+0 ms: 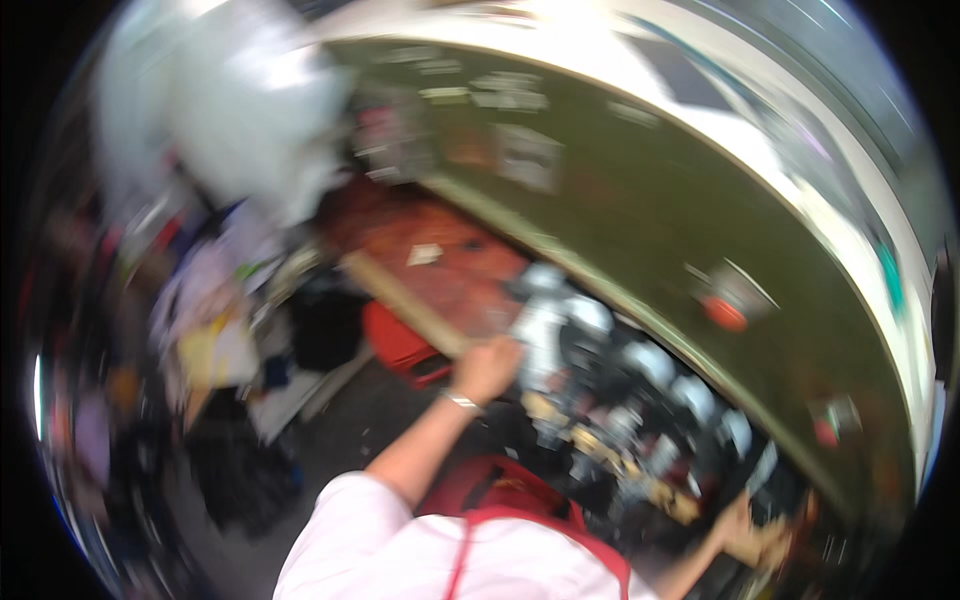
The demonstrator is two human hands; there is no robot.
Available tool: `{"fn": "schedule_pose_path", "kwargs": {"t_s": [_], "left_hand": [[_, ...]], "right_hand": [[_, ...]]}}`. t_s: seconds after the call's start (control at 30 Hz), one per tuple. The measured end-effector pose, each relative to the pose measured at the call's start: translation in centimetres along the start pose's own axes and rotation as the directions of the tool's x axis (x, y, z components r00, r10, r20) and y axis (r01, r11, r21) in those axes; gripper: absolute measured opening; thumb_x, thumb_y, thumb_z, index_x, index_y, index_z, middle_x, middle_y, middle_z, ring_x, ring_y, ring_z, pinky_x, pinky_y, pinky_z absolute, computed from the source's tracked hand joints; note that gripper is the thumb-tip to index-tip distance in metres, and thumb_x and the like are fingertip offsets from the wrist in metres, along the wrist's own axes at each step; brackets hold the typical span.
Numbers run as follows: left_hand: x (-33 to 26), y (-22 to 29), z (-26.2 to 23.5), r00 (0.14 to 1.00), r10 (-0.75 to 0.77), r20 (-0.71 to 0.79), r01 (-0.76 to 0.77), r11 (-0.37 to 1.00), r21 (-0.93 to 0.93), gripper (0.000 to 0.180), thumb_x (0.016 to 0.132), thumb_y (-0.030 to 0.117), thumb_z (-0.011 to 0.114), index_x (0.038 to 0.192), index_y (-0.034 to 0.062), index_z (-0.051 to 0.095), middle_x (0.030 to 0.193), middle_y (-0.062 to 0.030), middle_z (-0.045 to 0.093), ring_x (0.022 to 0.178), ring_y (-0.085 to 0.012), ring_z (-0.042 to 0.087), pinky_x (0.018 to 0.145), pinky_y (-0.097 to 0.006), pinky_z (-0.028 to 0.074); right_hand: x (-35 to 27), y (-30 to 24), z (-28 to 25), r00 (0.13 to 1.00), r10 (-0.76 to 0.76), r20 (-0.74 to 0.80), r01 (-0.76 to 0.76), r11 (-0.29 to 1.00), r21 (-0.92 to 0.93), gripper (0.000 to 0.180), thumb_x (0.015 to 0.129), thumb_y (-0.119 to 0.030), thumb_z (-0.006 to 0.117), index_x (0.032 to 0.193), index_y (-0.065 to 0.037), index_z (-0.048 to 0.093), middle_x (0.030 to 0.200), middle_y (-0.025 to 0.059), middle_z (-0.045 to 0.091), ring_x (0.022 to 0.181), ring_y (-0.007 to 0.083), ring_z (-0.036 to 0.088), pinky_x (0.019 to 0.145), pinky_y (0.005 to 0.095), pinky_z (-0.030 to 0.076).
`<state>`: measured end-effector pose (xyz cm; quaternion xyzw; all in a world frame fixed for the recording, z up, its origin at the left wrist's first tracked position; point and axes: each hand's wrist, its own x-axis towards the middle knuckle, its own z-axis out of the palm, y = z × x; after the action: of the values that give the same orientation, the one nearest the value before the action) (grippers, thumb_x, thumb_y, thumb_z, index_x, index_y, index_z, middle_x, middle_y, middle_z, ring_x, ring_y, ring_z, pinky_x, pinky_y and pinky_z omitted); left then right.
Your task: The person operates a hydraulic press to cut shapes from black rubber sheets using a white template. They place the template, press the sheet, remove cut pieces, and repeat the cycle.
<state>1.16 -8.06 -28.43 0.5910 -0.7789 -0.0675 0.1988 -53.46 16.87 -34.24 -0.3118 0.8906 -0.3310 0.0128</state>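
Observation:
The whole picture is smeared by motion. My left hand (pixel 487 369), with a bracelet at the wrist, is at the near corner of a red tabletop (pixel 455 270) with a pale wooden edge (pixel 400 300). Its fingers look curled; what they hold, if anything, does not show. Beside it runs a crowded row of small whitish and dark items (pixel 590 315). Far to the right, my right hand (pixel 735 525) is by the end of that row, next to a tan blurred object (pixel 768 545). Its fingers are too smeared to read.
A green board (pixel 640 190) with papers and two small holders stands behind the table. Large whitish plastic bags (pixel 240 110) bulge at the upper left. Below them lies a heap of bags and papers (pixel 215 350). A red stool (pixel 400 340) is under the table edge.

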Motion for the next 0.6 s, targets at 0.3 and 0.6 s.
{"fn": "schedule_pose_path", "kwargs": {"t_s": [0.3, 0.6], "left_hand": [[-6.4, -0.6, -1.1, 0.974, -0.085, -0.212, -0.006, 0.919, -0.395, 0.031, 0.093, 0.033, 0.055, 0.08, 0.0047, 0.056, 0.07, -0.0147, 0.057, 0.073, -0.0338, 0.056, 0.074, -0.043, 0.043], [-6.1, 0.7, -5.7, 0.821, -0.282, -0.496, 0.023, 0.885, -0.465, 0.02, 0.092, 0.024, 0.056, 0.091, 0.0039, 0.057, 0.08, -0.0189, 0.062, 0.069, -0.0389, 0.06, 0.06, -0.049, 0.047]], "right_hand": [[2.1, -12.4, 2.4, 0.834, -0.485, -0.263, 0.498, 0.867, -0.019, 0.032, 0.095, -0.026, 0.055, 0.106, 0.004, 0.062, 0.096, 0.0167, 0.067, 0.085, 0.028, 0.064, 0.08, 0.0342, 0.051], [-4.5, -23.1, 2.2, 0.787, -0.612, -0.081, 0.616, 0.769, 0.172, 0.032, 0.092, -0.023, 0.057, 0.106, 0.006, 0.061, 0.102, 0.0224, 0.063, 0.091, 0.0343, 0.061, 0.087, 0.0403, 0.047]]}}
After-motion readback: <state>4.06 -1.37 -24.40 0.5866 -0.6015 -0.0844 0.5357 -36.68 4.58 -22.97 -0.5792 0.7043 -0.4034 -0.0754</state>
